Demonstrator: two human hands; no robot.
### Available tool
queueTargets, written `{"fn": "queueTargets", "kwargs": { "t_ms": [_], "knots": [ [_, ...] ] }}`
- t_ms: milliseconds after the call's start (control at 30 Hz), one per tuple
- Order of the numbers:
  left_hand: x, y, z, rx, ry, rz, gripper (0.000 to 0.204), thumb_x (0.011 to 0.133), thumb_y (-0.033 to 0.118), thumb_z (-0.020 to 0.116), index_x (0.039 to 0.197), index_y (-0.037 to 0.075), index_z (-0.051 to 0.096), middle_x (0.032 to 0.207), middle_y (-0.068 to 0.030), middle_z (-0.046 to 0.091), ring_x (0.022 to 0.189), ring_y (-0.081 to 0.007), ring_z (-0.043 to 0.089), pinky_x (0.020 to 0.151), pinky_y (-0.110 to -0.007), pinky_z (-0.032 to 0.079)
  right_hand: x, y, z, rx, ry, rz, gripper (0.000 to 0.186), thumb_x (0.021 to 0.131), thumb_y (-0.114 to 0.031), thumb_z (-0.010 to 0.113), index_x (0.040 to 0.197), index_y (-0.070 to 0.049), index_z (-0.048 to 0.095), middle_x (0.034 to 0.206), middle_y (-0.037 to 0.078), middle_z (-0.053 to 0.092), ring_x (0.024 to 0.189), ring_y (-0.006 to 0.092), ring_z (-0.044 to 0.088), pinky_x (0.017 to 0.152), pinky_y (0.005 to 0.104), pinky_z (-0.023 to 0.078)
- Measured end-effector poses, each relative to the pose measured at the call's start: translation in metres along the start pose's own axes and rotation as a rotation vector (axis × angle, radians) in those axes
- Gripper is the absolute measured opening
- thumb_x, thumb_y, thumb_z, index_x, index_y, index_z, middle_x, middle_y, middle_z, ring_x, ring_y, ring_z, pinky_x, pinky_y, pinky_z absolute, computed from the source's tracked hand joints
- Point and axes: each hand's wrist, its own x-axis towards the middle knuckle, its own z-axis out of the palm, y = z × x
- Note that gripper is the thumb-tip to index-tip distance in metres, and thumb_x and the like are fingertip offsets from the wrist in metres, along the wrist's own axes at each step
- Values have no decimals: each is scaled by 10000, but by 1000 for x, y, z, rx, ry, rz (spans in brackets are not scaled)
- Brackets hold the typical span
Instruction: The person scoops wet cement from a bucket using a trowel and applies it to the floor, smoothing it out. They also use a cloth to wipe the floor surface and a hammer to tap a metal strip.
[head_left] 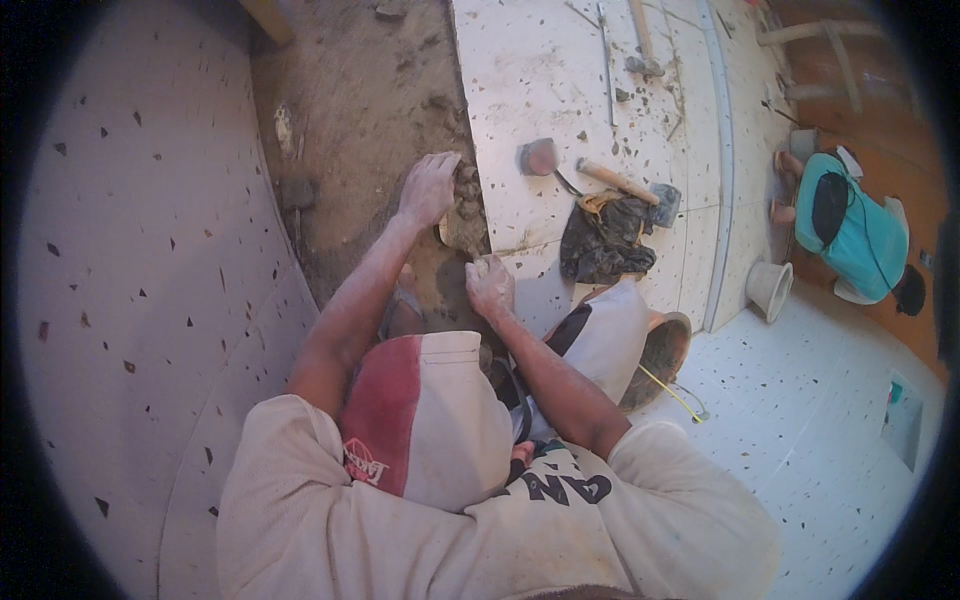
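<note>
My left hand (430,188) is closed at the far side of a narrow, mortar-smeared piece (462,228); its kind is unclear. Dust whitens the hand and forearm. The fingers of my right hand (490,288) curl at the near side of that piece, beside the edge of the pale floor tiles (520,215). Beneath and to the left lies a rough bed of brown mortar (350,120). Just right of the hands is a crumpled black plastic bag (600,245). By it lie a wooden-handled mallet (625,183) and a rounded red and grey thing (540,157).
A speckled pale wall (140,250) rises on the left. Farther off lie a hammer (643,45) and a thin rod (607,65). An orange bucket (668,355) stands by my right knee. A white bucket (770,288) and a person in turquoise (855,225) are at the right.
</note>
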Motion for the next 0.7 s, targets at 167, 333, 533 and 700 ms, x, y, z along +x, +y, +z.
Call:
{"fn": "queueTargets", "kwargs": {
  "t_ms": [167, 333, 533, 700],
  "knots": [
    [-5, 2, -3, -3, 8, -18, 387, 831, 44, 527, 1212, 19, 591, 1237, -141, 615, 1144, -317, 561, 977, -428, 454, 3, -3, 2, 16, 49, -41, 410, 869, -331, 640, 1082, 18, 612, 1026, 288, 650, 981, 453, 622, 870, 502, 482],
    [0, -2, -1, 21, 25, -33, 380, 846, 50, 508, 1215, 11, 591, 1234, -147, 616, 1121, -330, 573, 962, -436, 465, 16, -18, 5, 27, 42, 12, 399, 893, -324, 585, 1071, 33, 602, 1051, 293, 637, 971, 453, 625, 890, 505, 482],
    [13, -3, -16, -2, -15, -54, 390, 840, 57, 550, 1223, -1, 584, 1264, -156, 600, 1168, -327, 546, 1011, -421, 437, 52, -46, 26, 73, 115, -96, 396, 866, -328, 616, 1046, 25, 618, 1000, 271, 659, 958, 442, 633, 862, 483, 492],
    [42, -5, -38, -21, 76, -140, 468, 843, 70, 561, 1297, -37, 524, 1347, -210, 528, 1272, -345, 473, 1096, -412, 373, 74, -86, 18, 51, 163, -91, 340, 878, -290, 571, 973, 32, 632, 1002, 259, 647, 958, 425, 622, 877, 476, 488]
  ]
}}
